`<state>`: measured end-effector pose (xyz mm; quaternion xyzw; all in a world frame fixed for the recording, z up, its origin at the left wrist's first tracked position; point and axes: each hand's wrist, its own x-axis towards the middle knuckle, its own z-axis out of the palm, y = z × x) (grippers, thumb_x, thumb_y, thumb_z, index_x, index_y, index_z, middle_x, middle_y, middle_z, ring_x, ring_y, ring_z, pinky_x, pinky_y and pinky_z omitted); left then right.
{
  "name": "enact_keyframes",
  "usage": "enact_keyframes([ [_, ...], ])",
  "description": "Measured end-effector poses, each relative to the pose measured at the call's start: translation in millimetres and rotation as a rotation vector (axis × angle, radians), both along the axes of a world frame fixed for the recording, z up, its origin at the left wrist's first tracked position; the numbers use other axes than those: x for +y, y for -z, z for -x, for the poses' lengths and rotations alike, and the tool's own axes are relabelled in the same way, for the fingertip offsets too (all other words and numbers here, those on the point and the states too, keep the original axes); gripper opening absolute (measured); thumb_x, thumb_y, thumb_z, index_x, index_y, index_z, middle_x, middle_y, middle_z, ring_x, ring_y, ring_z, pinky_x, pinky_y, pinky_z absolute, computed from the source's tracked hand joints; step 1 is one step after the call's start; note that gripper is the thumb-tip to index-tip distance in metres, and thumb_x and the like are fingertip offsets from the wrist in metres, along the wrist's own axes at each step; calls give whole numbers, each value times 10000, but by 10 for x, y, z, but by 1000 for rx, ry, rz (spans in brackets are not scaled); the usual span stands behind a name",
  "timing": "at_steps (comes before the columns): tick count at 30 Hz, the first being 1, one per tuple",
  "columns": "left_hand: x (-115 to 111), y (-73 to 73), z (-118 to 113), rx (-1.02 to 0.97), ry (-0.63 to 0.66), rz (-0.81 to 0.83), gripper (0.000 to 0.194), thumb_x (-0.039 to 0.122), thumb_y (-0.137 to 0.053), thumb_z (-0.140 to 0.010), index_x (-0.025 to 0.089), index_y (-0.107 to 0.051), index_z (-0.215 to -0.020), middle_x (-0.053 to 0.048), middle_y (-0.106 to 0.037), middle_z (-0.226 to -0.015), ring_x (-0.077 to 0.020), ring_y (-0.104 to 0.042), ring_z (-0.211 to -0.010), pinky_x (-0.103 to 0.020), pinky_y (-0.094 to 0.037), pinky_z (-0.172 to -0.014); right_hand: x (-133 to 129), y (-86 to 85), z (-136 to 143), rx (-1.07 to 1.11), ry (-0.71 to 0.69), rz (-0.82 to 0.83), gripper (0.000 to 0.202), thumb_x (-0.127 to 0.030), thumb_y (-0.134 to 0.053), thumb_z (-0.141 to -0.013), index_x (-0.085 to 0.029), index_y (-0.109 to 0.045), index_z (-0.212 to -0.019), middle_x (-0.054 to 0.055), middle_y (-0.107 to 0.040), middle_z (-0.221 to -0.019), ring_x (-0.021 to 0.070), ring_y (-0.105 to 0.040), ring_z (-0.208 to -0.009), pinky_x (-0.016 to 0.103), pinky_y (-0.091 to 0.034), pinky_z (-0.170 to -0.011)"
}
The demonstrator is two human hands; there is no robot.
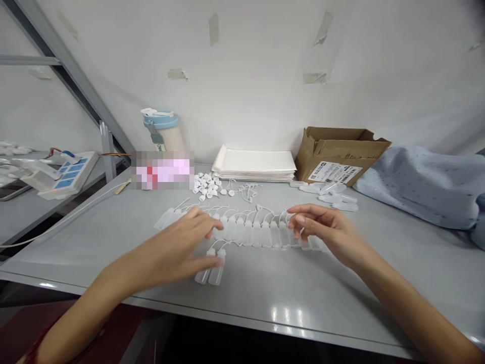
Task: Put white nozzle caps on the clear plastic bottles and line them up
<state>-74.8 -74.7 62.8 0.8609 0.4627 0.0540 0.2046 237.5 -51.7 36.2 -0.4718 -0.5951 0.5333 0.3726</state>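
A row of small translucent plastic bottles [254, 235] with thin white cords at their necks lies side by side across the grey table. Two more such bottles [216, 268] lie in front of the row. My left hand [193, 235] is above the row's left part, thumb spread from the fingers and its tip over the front pair. Nothing shows in its grasp. At the row's right end hovers my right hand [322, 227], its fingers loosely curved and apart, with no held thing visible. It partly covers the last bottles there.
Behind the row lie a heap of small white caps [206, 186] and loose cords [248, 191]. Farther back stand a stack of white sheets [255, 164], a cardboard box [341, 151] and a blue-lidded cup [166, 134]. More bottles [335, 194] lie before the box, beside blue-grey cloth [424, 184].
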Motion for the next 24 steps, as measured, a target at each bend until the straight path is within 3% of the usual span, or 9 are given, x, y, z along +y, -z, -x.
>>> enact_keyframes([
  [2,187,-28,-78,-52,-20,-64,304,459,-472,-905,230,-529,-1095,-38,-556,-989,-202,-502,-906,-286,-440,-695,77,19,-85,-123,133,-132,291,-432,-630,-816,-188,-661,-972,66,-693,-789,185,-627,-668,323,-505,-586],
  [5,543,6,-264,-84,13,-171,222,333,-396,-941,189,-562,-972,-46,-586,-957,-212,-505,-958,-340,-428,-807,223,91,-269,-387,346,-411,249,-415,-597,-823,-199,-653,-934,83,-695,-883,214,-643,-703,380,-519,-648],
  [8,865,120,-483,-87,72,-214,235,231,-374,-927,156,-594,-960,-79,-607,-981,-227,-523,-981,-368,-426,-843,358,150,-471,-678,406,-604,203,-345,-521,-847,-212,-657,-917,98,-701,-923,256,-644,-808,407,-518,-694],
  [11,1030,239,-669,-87,125,-206,260,195,-379,-918,160,-626,-993,-79,-629,-982,-224,-532,-1001,-356,-426,-853,447,153,-635,-804,417,-609,203,-293,-478,-837,-213,-660,-880,98,-701,-903,257,-638,-789,403,-511,-677],
  [16,1024,343,-819,-61,175,-191,334,164,-366,-914,173,-621,-1129,-97,-593,-1001,-241,-511,-1036,-361,-428,-833,509,127,-785,-886,353,-509,181,-234,-516,-749,-196,-674,-830,101,-707,-885,267,-641,-789,406,-492,-692],
  [24,1048,432,-868,-54,172,-196,252,212,-410,-913,137,-651,-931,-99,-607,-949,-233,-544,-951,-350,-439,-802,462,93,-843,-913,222,-374,166,-317,-554,-763,-208,-667,-816,68,-711,-803,242,-640,-742,357,-479,-642],
])
